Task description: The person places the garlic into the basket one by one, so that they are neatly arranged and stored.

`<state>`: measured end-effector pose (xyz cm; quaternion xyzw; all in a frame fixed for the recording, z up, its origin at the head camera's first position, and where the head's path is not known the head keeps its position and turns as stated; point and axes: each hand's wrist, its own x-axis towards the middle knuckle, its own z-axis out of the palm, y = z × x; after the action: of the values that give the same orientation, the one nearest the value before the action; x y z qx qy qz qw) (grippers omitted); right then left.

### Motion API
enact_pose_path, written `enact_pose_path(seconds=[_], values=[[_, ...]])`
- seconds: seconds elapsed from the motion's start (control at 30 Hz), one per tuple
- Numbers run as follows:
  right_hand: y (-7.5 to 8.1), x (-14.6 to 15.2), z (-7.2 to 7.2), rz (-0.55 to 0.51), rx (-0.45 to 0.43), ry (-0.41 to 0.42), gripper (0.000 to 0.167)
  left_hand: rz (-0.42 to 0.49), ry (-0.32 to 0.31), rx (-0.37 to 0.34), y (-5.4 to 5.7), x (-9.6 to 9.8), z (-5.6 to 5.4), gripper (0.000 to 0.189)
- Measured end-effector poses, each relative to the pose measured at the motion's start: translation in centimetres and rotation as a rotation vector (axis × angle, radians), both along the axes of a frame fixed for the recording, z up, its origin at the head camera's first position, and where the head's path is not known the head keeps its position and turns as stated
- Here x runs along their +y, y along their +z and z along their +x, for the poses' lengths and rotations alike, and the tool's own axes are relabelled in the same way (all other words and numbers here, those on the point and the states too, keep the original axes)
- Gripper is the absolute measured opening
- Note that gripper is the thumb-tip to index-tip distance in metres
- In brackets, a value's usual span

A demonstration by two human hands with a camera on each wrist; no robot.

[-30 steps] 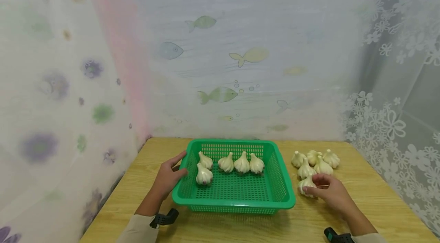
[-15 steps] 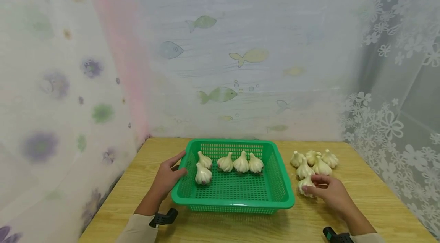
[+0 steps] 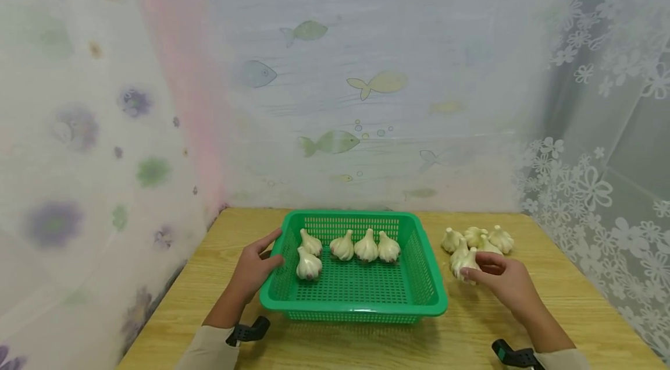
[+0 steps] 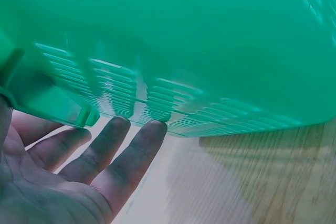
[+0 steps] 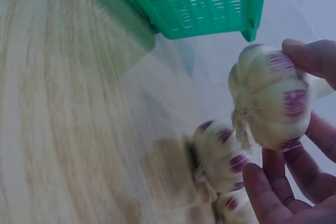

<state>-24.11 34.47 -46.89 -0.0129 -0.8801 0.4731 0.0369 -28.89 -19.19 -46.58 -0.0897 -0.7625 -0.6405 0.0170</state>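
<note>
My right hand (image 3: 503, 280) pinches a garlic bulb (image 5: 275, 98) between thumb and fingers. The purple-streaked bulb is lifted off the table, its root end facing the right wrist camera. Behind it in the head view, other garlic bulbs (image 3: 475, 236) stand grouped on the table. My left hand (image 3: 253, 268) holds the left side of a green plastic basket (image 3: 356, 308), thumb over the rim. In the left wrist view its fingers (image 4: 131, 166) reach beneath the rim to the slotted outer wall. Several garlic bulbs (image 3: 366, 246) sit inside the basket, toward its back and left.
The wooden table (image 3: 209, 248) meets a pale fish-print curtain (image 3: 387, 143) at the back. A flowered sheet (image 3: 104, 184) hangs along the left, and a lace-patterned sheet (image 3: 597, 184) along the right.
The right hand has raised the front garlic bulb from the table and moved slightly away from the person. The left hand and the basket stay in place.
</note>
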Motion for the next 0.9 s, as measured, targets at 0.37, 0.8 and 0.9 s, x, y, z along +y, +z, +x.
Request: enact_pose_path(seconds=[0.37, 0.8, 0.9], values=[[2.4, -0.6, -0.7, 0.006, 0.136, 0.047, 0.069, -0.011, 0.012, -0.002, -0.1, 0.0, -0.2, 0.068], [4.8, -1.8, -1.5, 0.020, 0.214, 0.085, 0.066, -0.012, 0.021, -0.004, -0.2, 0.1, -0.2, 0.069], [5.1, -2.2, -1.6, 0.017, 0.225, 0.090, 0.066, -0.009, 0.022, -0.005, -0.1, 0.1, -0.2, 0.069]])
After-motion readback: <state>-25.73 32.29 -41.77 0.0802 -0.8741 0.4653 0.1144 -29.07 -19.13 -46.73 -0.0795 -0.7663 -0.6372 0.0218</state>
